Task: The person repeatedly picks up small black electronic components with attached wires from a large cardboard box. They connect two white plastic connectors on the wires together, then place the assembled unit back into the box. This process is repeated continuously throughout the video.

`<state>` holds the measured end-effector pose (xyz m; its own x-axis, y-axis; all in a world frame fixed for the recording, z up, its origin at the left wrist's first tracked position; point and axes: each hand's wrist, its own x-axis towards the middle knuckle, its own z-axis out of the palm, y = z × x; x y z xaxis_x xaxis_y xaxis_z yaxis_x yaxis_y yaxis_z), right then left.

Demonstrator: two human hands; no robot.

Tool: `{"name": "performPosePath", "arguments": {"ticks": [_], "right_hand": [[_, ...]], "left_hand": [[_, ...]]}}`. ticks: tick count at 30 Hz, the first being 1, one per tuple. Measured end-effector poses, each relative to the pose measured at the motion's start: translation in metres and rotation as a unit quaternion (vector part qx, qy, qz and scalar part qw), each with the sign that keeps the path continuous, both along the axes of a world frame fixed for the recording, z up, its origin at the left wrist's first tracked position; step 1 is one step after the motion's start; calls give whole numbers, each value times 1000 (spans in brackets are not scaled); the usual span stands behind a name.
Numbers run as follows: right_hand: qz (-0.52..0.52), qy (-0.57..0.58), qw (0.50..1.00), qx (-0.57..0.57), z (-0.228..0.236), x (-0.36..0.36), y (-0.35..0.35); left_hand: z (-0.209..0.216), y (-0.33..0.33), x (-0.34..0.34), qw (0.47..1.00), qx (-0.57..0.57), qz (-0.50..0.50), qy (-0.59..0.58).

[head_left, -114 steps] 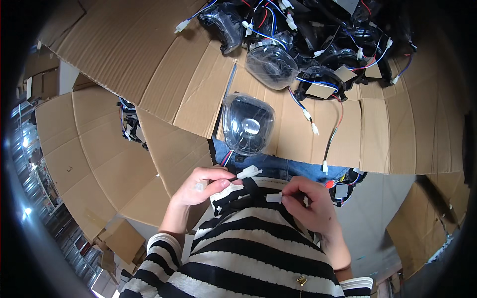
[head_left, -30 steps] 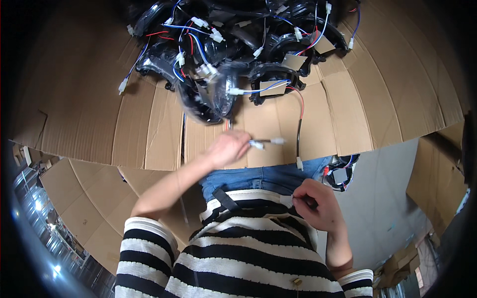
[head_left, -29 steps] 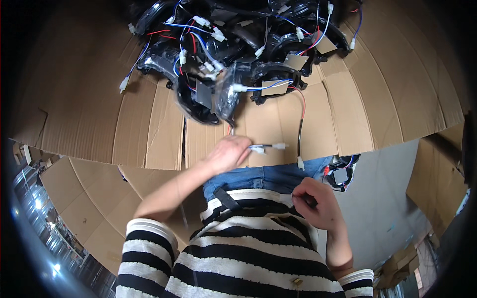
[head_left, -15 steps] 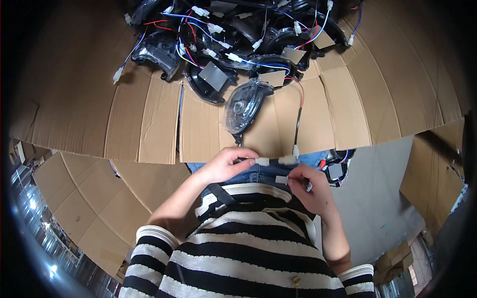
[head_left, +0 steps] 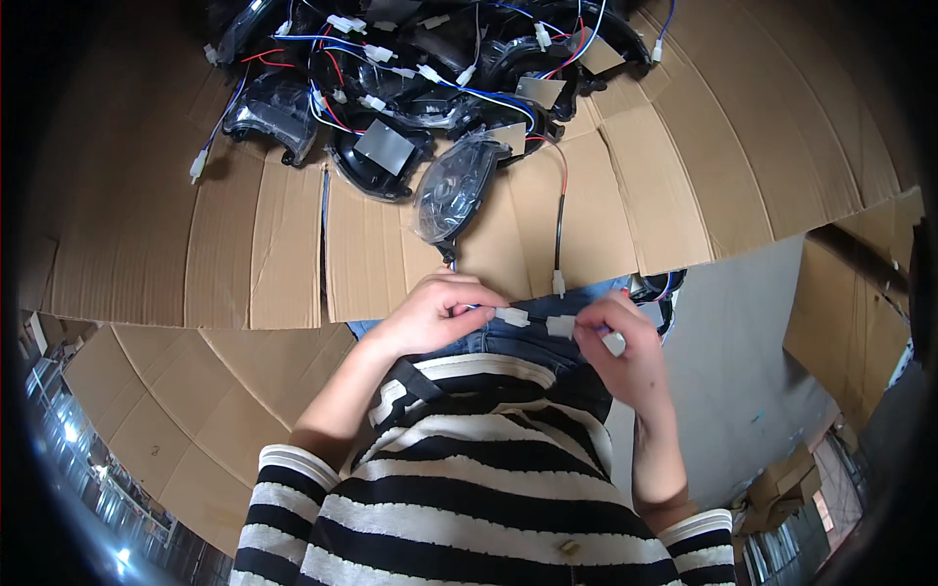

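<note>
A white plug connector (head_left: 513, 315) juts from the fingertips of my left hand (head_left: 440, 311), which pinches it and its wires. My right hand (head_left: 625, 347) pinches a second white connector (head_left: 561, 326), facing the first across a small gap. Another white piece (head_left: 614, 342) shows by the right palm; its kind is unclear. Just above, a loose white connector (head_left: 558, 283) hangs on a red and black wire. That wire runs up to the nearest lamps. A plastic-wrapped lamp (head_left: 454, 190) lies on the cardboard (head_left: 508, 254), its lower wires leading toward my left hand.
Several black lamps (head_left: 376, 161) with blue, white and red wires are heaped at the far side of the cardboard. Another lamp unit (head_left: 660, 288) is partly visible beyond my right hand. A cardboard box (head_left: 845, 322) stands at the right, and a cardboard flap (head_left: 186, 410) at the left.
My right hand has lifted its connector level with the left one, narrowing the gap. The view has shifted, so the lamps sit further up and left.
</note>
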<state>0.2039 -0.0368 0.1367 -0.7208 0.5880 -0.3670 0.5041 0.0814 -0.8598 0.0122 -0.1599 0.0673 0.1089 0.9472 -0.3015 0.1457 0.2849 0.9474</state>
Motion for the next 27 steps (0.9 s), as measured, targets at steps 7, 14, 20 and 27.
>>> {"name": "performPosePath", "arguments": {"ticks": [7, 14, 20, 27], "right_hand": [[50, -1, 995, 87, -13, -4, 5], [51, 21, 998, 33, -26, -3, -7], [2, -4, 999, 49, -32, -5, -18], [-23, 12, 994, 107, -38, -11, -28]], "left_hand": [[2, -3, -1, 998, 8, -29, 58], [4, 0, -5, 998, 1, -32, 50], [0, -3, -2, 999, 0, -13, 42], [-7, 1, 3, 1000, -15, -10, -19]]}}
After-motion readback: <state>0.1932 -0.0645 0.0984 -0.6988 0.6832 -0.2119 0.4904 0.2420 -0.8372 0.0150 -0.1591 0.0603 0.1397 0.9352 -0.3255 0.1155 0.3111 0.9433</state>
